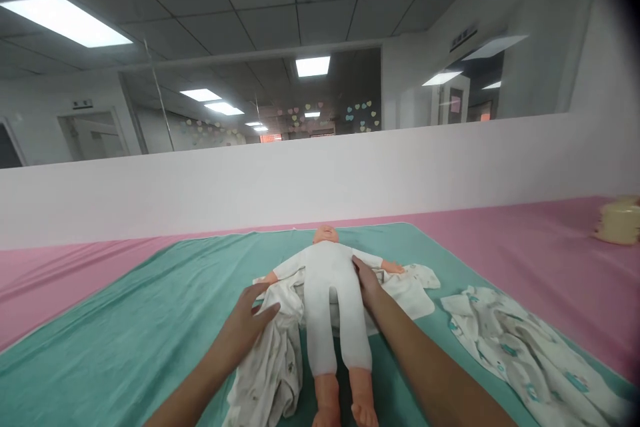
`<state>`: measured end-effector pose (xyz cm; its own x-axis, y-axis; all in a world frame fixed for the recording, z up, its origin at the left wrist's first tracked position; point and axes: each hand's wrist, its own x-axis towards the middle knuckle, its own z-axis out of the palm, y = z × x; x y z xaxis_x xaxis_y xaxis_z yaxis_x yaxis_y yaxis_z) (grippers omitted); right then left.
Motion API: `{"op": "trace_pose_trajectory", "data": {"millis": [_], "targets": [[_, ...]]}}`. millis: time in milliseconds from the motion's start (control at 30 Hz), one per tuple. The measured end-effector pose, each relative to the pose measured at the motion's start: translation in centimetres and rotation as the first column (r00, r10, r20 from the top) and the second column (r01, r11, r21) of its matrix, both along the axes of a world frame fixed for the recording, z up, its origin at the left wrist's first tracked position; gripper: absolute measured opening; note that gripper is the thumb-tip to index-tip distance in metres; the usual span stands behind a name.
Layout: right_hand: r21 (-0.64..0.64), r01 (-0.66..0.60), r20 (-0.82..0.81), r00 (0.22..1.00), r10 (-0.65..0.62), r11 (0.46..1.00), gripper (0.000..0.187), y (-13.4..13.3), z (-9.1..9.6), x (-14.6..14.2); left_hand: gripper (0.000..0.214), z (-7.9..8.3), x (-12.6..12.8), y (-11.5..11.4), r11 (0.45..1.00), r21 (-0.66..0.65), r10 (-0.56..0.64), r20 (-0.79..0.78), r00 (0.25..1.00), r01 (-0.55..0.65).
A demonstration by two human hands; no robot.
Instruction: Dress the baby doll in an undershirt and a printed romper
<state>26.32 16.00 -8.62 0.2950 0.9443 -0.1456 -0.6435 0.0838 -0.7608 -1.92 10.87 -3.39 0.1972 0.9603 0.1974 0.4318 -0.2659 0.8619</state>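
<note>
A baby doll (330, 267) lies on its back with its head away from me, arms spread and bare feet towards me. Its body is white, like a close-fitting suit. Beneath its arms is a white printed baby garment (270, 360), spread to both sides and bunched on the left. My left hand (250, 317) rests on that cloth beside the doll's hand, thumb and fingers apart. Against the doll's side, near the waist, is my right hand (369, 286); one digit lies along the white body and its other fingers are hidden.
A second white garment with a teal print (520, 347) lies crumpled at right. Under everything is a green sheet (150, 320) over a pink cover (500, 234). A pale yellow round object (619, 220) stands at the far right. Behind runs a white wall (250, 184) with windows above.
</note>
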Motion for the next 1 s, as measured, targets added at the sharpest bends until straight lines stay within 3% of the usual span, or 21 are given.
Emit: {"op": "trace_pose_trajectory", "data": {"millis": [67, 133, 200, 300, 367, 533, 667, 833, 1000], "targets": [[0.000, -0.020, -0.001, 1.000, 0.020, 1.000, 0.027, 0.1, -0.4, 0.5, 0.052, 0.9, 1.4, 2.0, 0.986, -0.097, -0.125, 0.079, 0.989, 0.133], [0.010, -0.063, -0.006, 0.998, 0.063, 0.998, 0.031, 0.3, -0.8, 0.9, 0.053, 0.5, 3.1, 4.2, 0.956, -0.205, -0.164, 0.212, 0.963, 0.208], [0.028, -0.139, -0.022, 0.990, 0.139, 0.990, 0.036, 0.5, -1.1, 1.3, 0.061, -1.0, 4.8, 6.5, 0.908, -0.327, -0.125, 0.383, 0.915, 0.261], [0.045, -0.250, -0.016, 0.968, 0.251, 0.967, 0.048, 0.6, -1.2, 1.5, 0.061, -3.4, 6.8, 9.0, 0.849, -0.347, -0.141, 0.577, 0.804, 0.398], [0.047, -0.283, 0.013, 0.959, 0.283, 0.958, 0.053, 0.4, -1.1, 1.4, 0.060, -4.4, 7.3, 9.8, 0.849, -0.338, -0.125, 0.619, 0.775, 0.406], [0.055, -0.300, 0.021, 0.954, 0.300, 0.952, 0.055, -0.2, -1.1, 0.9, 0.057, -4.1, 6.8, 8.8, 0.903, -0.277, -0.148, 0.518, 0.843, 0.329], [-0.015, -0.271, 0.008, 0.962, 0.271, 0.962, 0.055, 1.4, -1.5, 1.3, 0.058, -3.5, 6.3, 7.9, 0.850, -0.343, -0.214, 0.469, 0.857, 0.400], [-0.185, -0.252, 0.067, 0.961, 0.268, 0.950, 0.054, 5.1, -1.3, 3.0, 0.056, -3.5, 5.7, 8.0, 0.813, -0.295, -0.351, 0.440, 0.827, 0.502], [-0.042, -0.124, 0.353, 0.926, 0.131, 0.991, 0.040, 7.6, -2.3, 4.0, 0.057, -2.9, 5.6, 7.7, 0.685, -0.221, -0.519, 0.520, 0.678, 0.694]]}}
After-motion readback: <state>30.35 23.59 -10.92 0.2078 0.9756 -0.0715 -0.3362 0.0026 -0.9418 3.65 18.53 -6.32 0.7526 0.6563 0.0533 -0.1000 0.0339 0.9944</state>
